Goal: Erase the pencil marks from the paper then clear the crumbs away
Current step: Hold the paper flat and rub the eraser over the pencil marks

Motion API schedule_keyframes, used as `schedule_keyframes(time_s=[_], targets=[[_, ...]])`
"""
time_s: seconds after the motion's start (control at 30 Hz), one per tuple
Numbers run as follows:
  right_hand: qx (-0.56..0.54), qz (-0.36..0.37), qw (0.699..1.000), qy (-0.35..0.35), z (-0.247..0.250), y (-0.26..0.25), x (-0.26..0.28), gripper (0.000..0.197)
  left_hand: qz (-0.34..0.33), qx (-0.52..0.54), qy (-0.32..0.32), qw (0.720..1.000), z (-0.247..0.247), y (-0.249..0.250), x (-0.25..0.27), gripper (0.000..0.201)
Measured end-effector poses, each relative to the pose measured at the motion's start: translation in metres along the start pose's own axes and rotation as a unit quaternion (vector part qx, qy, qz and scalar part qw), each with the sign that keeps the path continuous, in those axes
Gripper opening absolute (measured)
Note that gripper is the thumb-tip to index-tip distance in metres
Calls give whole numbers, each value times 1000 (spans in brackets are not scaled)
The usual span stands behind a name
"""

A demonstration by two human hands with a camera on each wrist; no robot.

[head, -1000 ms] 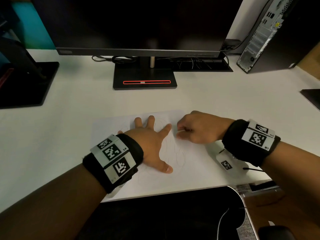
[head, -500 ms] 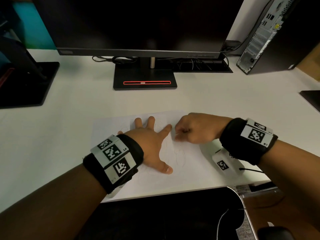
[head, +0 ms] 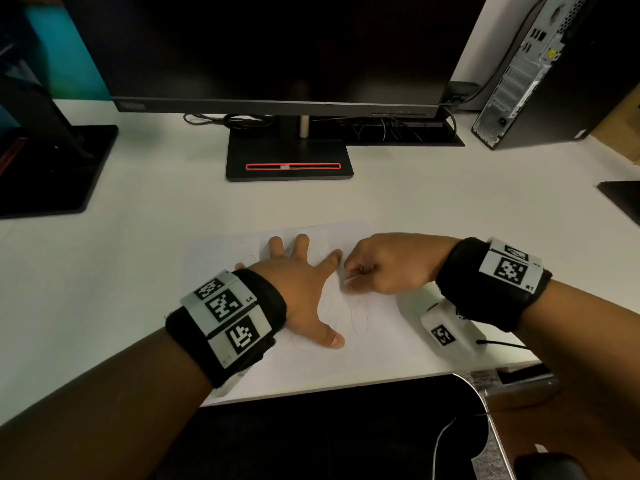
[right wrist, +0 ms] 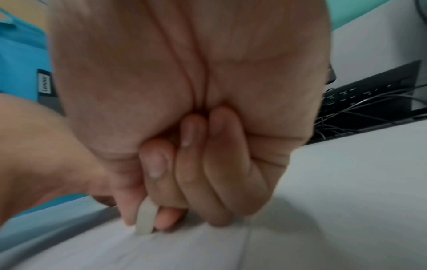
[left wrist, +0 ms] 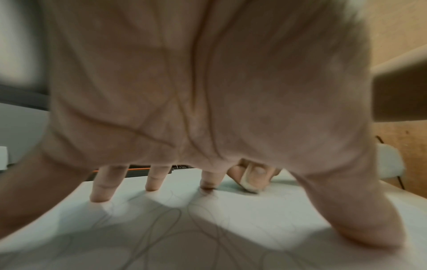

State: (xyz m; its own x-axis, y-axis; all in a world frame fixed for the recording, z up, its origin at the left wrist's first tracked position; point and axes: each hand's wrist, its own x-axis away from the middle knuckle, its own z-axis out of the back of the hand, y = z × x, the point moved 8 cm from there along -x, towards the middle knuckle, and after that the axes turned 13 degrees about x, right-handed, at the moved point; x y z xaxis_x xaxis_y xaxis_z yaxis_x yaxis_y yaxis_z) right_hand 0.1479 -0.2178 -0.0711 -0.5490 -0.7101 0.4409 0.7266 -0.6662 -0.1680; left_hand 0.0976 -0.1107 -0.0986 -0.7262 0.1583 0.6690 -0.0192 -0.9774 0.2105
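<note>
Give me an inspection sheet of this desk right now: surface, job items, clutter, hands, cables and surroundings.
Surface: white desk, front edge near the person.
Job's things: paper flat on the desk with faint pencil loops; white eraser, tip on the paper. Crumbs: too small to tell.
Clutter: nothing seen.
Hands: left hand spread flat on the paper; right hand pinches the eraser.
Cables: tangle behind the monitor stand.
Surroundings: dark monitor, computer tower at right.
</note>
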Motion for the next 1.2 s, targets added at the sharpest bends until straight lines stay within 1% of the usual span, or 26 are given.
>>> schedule_keyframes(time_s=[0.07,0.13,0.2,0.27,0.33,0.4,0.43,0.47,0.53,0.57,0.63,0.7,0.77,0.83,0.9,0.97,1.0,1.03,1.1,1.13,1.2], targets=[[13,-23,999,29,8,6,-2,39,-1,0,-1,1000,0,0,0,131],[16,-5,999,48,8,1,-3,37,-1,4,0,1000,0,0,1,131],[14,18,1000,14,-1,-6,-2,39,-1,7,0,1000,-1,0,1,131],[4,-4,1000,-6,-2,1,0,40,1,3,-1,1000,-1,0,0,132],[12,-31,999,22,7,10,-1,39,2,1,0,1000,-1,-1,0,132],[15,-18,999,48,8,5,-1,37,2,3,-1,1000,-1,0,1,131],[16,-1,999,41,5,-1,-1,38,1,6,-1,1000,0,0,1,131],[18,8,1000,20,-1,-5,1,39,0,7,0,1000,-1,0,1,131],[10,-4,1000,-13,-4,-3,2,40,1,4,1,1000,-1,0,1,131],[7,-18,1000,-13,-2,2,2,40,1,4,0,1000,-1,0,1,131],[16,-31,999,21,6,5,0,39,2,7,-1,1000,0,0,2,131],[20,-5,999,33,5,-3,0,38,4,12,-5,1000,-1,0,3,130],[17,17,1000,0,-4,-11,4,41,8,17,-10,1000,-3,-1,4,130],[9,1,1000,-22,-5,-4,6,41,10,18,-13,1000,-4,-1,5,129],[13,-23,1000,7,2,6,5,40,12,17,-15,1000,-4,0,7,131],[15,-7,999,43,3,2,4,38,15,13,-17,1000,-5,1,9,135],[15,12,999,43,0,-3,5,38,15,13,-17,1000,-5,1,9,136],[15,25,999,28,-5,-8,7,38,16,14,-18,1000,-6,1,9,137],[9,15,1000,-13,-10,-6,11,40,15,14,-18,1000,-5,2,9,138],[8,-1,1000,-16,-8,0,10,39,15,15,-19,1000,-5,1,9,138],[21,-24,999,19,1,8,7,37,16,15,-20,1000,-5,1,10,137]])
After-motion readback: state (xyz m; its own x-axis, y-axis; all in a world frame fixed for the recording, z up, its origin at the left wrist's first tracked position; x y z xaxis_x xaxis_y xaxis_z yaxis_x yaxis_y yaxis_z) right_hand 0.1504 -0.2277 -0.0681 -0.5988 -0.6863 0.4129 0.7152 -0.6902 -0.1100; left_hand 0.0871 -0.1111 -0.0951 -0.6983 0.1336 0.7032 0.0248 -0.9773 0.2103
